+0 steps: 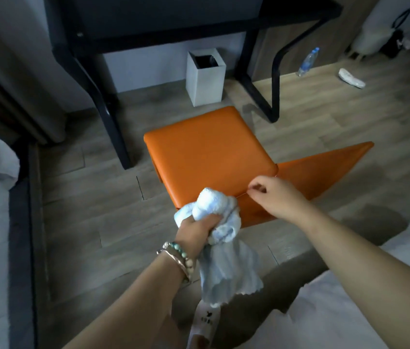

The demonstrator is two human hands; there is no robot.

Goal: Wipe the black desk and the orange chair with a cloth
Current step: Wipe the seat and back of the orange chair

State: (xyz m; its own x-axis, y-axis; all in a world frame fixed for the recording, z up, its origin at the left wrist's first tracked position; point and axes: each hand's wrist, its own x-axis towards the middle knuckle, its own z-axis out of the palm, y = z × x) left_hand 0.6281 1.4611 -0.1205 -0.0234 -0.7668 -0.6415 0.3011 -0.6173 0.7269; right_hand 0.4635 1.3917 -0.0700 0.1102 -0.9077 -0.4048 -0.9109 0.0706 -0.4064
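Left hand, grip around a bunched cloth at the orange chair seat edge, right hand beside.

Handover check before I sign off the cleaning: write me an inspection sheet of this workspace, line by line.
Surface: orange chair seat, near edge under the white cloth; black desk behind it, top mostly out of frame.
Job's things: white cloth, bunched, its tail hanging down.
Clutter: white bin between the desk legs; water bottle and white slipper on the floor, far right.
Hands: left hand grips the cloth; right hand, fingers curled, at the seam between seat and backrest; grip unclear.
Cables: nothing seen.
Surroundings: wood-look floor, curtain at left, white bedding at lower right.
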